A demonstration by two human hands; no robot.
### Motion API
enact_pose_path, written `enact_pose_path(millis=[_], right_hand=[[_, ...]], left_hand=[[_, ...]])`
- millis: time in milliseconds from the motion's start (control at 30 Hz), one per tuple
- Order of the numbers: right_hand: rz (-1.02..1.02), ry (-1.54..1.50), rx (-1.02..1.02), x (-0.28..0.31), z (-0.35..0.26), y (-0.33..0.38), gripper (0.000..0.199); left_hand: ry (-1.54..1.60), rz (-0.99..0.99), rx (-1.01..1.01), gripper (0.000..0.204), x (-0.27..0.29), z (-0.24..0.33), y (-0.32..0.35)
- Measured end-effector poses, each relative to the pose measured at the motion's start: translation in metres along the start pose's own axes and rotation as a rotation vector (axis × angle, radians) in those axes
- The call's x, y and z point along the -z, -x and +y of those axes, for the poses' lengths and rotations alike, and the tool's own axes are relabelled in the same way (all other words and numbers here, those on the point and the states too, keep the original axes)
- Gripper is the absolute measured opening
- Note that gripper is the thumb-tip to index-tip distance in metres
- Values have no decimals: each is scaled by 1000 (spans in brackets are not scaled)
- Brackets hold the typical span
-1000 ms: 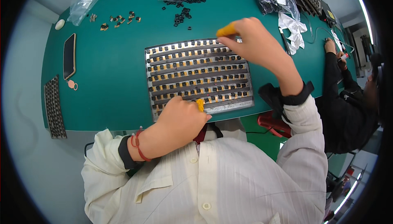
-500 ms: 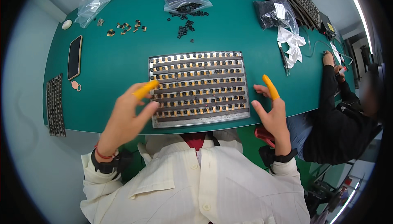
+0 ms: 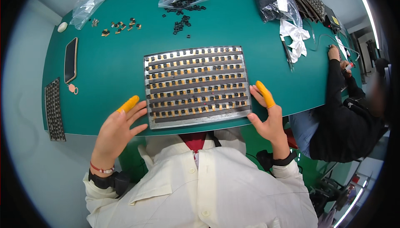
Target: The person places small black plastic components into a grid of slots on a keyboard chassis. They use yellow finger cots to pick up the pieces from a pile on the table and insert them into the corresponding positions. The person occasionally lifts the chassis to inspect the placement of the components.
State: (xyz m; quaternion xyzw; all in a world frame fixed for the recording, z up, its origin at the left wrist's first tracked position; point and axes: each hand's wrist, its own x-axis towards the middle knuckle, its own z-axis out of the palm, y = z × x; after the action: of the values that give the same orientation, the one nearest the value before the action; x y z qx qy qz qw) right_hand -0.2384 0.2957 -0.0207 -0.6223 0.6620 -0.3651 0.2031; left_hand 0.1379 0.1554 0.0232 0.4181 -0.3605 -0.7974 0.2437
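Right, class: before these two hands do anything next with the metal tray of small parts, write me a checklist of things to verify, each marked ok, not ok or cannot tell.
1. Both hands empty and open: ok. The left hand and right hand are spread, holding nothing.
2. Hands placed at the metal tray: ok, one at each short side near its front corners; actual contact cannot tell.
3. Orange finger cots on: ok, one on each hand.
4. Tray fully on the green table: ok, though its front edge lies close to the table's edge.
5. Every slot filled: cannot tell, the parts are too small.
6. Loose black parts clear of the tray: ok.
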Motion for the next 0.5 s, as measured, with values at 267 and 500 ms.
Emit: enact_pose_path(millis=[267,500], right_hand=[[84,-307,-4,-2,8,5,76],[219,-523,-4,2,3,-5,74]], left_hand=[[94,27,194,45,-12,13,-16],[197,-185,166,56,-5,17,-21]])
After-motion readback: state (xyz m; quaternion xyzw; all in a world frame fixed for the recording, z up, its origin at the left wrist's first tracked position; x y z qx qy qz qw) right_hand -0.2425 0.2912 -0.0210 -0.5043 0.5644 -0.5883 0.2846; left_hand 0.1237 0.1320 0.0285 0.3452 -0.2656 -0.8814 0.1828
